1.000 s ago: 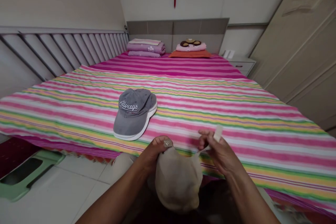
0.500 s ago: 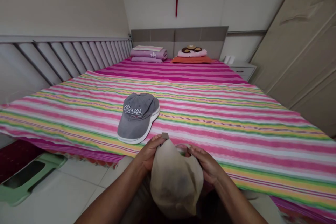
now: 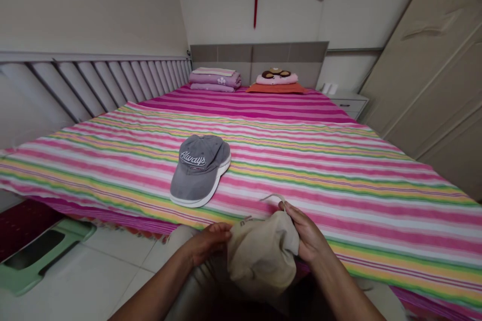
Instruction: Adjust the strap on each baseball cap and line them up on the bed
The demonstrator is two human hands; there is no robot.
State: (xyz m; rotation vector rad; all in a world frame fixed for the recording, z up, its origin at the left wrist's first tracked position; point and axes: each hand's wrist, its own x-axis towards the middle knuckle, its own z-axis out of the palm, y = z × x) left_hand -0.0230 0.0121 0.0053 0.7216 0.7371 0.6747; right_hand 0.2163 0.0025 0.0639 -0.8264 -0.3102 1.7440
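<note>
A beige cap (image 3: 263, 256) is held in front of me above my lap, its cloth creased and sagging. My right hand (image 3: 307, 233) pinches its upper right edge, where a thin strap (image 3: 274, 196) sticks out over the bed. On the other side, the curled fingers of my left hand (image 3: 209, 242) grip the left edge of the cloth. Just beyond lies a grey cap (image 3: 199, 170) on the striped sheet, with white "Always" lettering on its front and a white-edged brim pointing toward me.
The bed (image 3: 339, 170) stretches away to a grey headboard (image 3: 289, 55). Folded purple bedding (image 3: 214, 80) and a pink pillow stack (image 3: 276, 79) rest there. A slatted rail (image 3: 113, 75) runs along the left. A green stool (image 3: 52, 248) stands on the floor tiles at lower left.
The beige cap has turned and crumpled, and its strap now extends free at the top. My left hand has moved down and slightly left; my right hand has shifted right a little.
</note>
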